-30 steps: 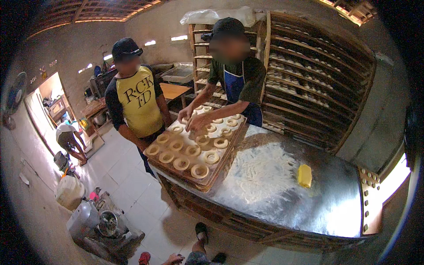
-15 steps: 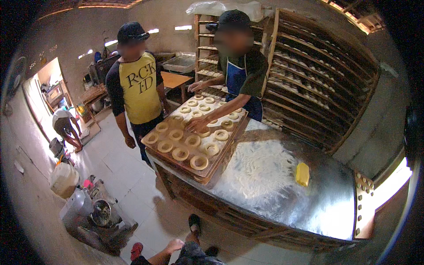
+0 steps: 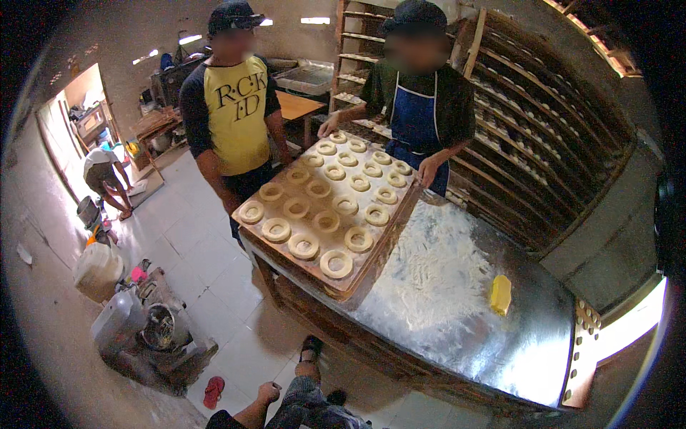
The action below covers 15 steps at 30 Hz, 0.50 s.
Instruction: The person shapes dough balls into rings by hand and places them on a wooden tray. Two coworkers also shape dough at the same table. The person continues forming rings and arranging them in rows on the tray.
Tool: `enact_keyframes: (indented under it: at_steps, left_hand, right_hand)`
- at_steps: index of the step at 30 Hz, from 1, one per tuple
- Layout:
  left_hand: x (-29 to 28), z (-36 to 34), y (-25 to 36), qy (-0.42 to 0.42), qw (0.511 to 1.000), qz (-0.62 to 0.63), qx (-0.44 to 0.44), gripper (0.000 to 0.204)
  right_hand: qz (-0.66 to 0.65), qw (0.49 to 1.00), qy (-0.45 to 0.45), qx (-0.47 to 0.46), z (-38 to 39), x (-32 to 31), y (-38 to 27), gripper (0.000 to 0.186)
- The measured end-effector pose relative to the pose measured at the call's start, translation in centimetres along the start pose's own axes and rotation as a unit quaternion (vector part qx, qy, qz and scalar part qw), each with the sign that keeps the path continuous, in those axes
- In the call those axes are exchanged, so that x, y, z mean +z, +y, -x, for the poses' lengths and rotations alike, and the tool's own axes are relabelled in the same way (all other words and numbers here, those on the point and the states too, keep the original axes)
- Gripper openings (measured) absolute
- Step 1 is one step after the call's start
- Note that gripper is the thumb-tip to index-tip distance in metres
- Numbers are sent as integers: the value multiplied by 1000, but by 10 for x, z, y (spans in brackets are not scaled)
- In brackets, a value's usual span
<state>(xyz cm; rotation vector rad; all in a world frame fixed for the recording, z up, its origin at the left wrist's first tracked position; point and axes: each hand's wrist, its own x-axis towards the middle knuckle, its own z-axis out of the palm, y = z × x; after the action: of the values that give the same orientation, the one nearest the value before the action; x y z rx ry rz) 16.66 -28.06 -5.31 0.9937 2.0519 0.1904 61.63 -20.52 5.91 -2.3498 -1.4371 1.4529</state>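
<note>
My left hand (image 3: 269, 392) hangs low at the bottom edge beside my leg, its fingers curled and nothing visible in them. My right hand is out of view. On the table's left end lies a wooden board (image 3: 286, 184) bearing several rows of pale dough rings (image 3: 336, 264), with another board under it. Across the table, a person in a blue apron (image 3: 413, 118) has one hand at the board's far left corner and the other at its far right edge. A second person in a yellow and black shirt (image 3: 240, 118) stands at the board's left side.
Flour (image 3: 429, 272) covers the middle of the table (image 3: 532, 357), with a yellow block (image 3: 501, 295) to its right. Racks (image 3: 543, 136) of trays stand behind. Buckets, a pot (image 3: 161, 327) and a red sandal (image 3: 214, 392) are on the left floor. Another person (image 3: 107, 175) bends near the doorway.
The aproned person's hands have moved from over the rings to the board's far edges, and that person stands more upright. My view has shifted slightly. My left hand stays low.
</note>
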Motion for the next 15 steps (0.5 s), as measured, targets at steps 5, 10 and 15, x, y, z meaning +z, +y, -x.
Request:
enact_keyframes:
  at_steps: [5,10,15]
  left_hand:
    - [-20,-30,15,75,991,114,8,21]
    - [-90,-77,104,236,959,136,76,18]
    - [-211,-93,239,379,871,236,207,20]
  right_hand:
    - [107,983,-149,-26,-10,-1,3,32]
    - [228,897,-293,-241,-54,-30,-37,34]
    - [-1,945,-217,-245,-3,-96,-251,28]
